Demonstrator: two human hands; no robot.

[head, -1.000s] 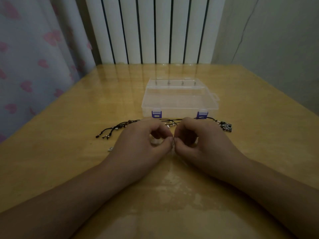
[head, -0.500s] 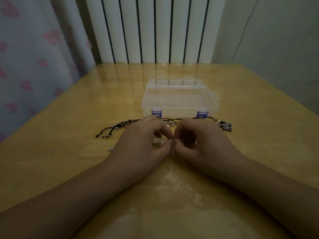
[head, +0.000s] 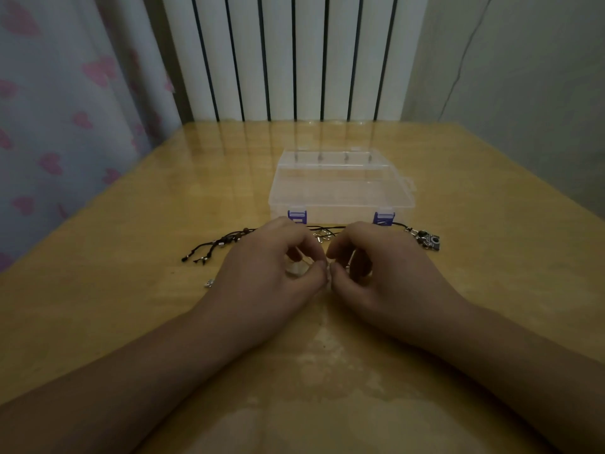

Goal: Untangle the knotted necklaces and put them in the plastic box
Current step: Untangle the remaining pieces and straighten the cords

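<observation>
Here the left hand [head: 262, 270] and right hand [head: 383, 267] meet fingertip to fingertip, pinching something too small to identify, near black corded necklaces [head: 222, 244] before the clear plastic box [head: 340, 191].

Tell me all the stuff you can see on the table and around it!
plastic box: one, clear with two purple latches, closed, mid-table beyond the hands.
necklaces: several, count unclear; black beaded cords, strung across the table between box and hands.
camera charm: one, dark metal, at the cords' right end.
small metal piece: one, silvery, loose left of the left hand.
table: one, glossy yellow wood.
radiator: one, white, behind table.
curtain: one, pale with pink hearts, far left.
left hand, right hand: two, fingertips pinching something tiny between them.
</observation>
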